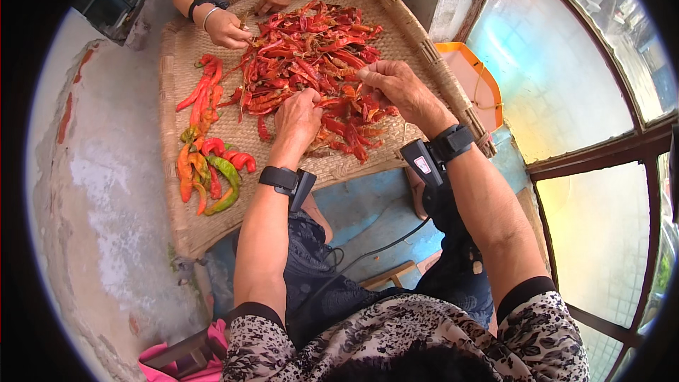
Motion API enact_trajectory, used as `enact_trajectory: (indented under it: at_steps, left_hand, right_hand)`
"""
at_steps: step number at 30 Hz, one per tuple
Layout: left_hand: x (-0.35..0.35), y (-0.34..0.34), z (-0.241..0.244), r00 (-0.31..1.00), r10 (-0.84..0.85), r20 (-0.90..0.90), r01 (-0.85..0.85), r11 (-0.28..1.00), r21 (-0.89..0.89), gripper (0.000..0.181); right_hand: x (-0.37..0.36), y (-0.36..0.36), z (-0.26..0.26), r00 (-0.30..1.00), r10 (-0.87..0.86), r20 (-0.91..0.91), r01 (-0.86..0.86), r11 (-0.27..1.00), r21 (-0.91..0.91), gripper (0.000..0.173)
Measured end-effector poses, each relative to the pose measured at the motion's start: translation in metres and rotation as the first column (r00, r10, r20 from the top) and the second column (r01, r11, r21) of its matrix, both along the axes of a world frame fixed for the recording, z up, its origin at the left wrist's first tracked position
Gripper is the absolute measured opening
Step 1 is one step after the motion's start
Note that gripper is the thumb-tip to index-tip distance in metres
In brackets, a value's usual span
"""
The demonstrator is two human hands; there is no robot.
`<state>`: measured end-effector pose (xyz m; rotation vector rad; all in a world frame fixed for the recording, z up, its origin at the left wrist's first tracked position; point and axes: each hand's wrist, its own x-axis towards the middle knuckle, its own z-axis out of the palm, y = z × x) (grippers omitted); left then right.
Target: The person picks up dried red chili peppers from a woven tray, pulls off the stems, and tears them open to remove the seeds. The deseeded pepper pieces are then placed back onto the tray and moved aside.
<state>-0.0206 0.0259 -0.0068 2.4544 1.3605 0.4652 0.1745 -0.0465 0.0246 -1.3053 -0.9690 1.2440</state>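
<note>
A heap of dried red chillies (pixel 313 58) lies on a woven tray (pixel 238 127) in front of me. My left hand (pixel 298 119) is curled at the near side of the heap, its thumb and forefinger pinched on a dried red chilli (pixel 330 102). At the right side of the heap is my right hand (pixel 400 87), thumb and forefinger close together. Its other fingers are tucked under, so I cannot tell whether anything is between them. Fresher red chillies (pixel 201 98) form a separate group on the left, with a curved green chilli (pixel 227 185) among the nearest ones.
Across the tray, another person's two hands (pixel 228 29) work at the heap's far left edge. An orange-rimmed container (pixel 493 93) stands beyond the tray's right rim. A window (pixel 551 74) is on the right, a plaster wall (pixel 106 170) on the left. A cable (pixel 382 248) hangs near my legs.
</note>
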Motion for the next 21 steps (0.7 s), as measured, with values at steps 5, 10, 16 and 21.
enact_trajectory:
  at_steps: [5,10,16,21]
  left_hand:
    - [-0.013,0.007,0.009,0.944,0.097,0.317,-0.061,0.991,-0.122,0.017]
    - [-0.002,-0.007,0.016,0.737,0.137,0.662,0.207,0.887,-0.413,0.012]
    - [0.011,-0.018,0.026,0.687,0.092,0.721,0.302,0.866,-0.398,0.014]
    - [0.019,-0.011,0.006,0.862,-0.094,0.498,0.184,0.974,-0.135,0.016]
  right_hand:
    - [-0.010,0.008,-0.009,0.996,0.055,0.076,-0.055,0.998,-0.006,0.022]
    - [-0.036,0.006,-0.008,0.984,0.097,0.150,-0.097,0.995,-0.007,0.031]
    - [-0.026,0.016,-0.003,0.953,-0.241,0.183,0.208,0.961,0.185,0.030]
    - [0.037,0.009,0.005,0.705,-0.420,-0.572,0.584,0.801,0.131,0.027]
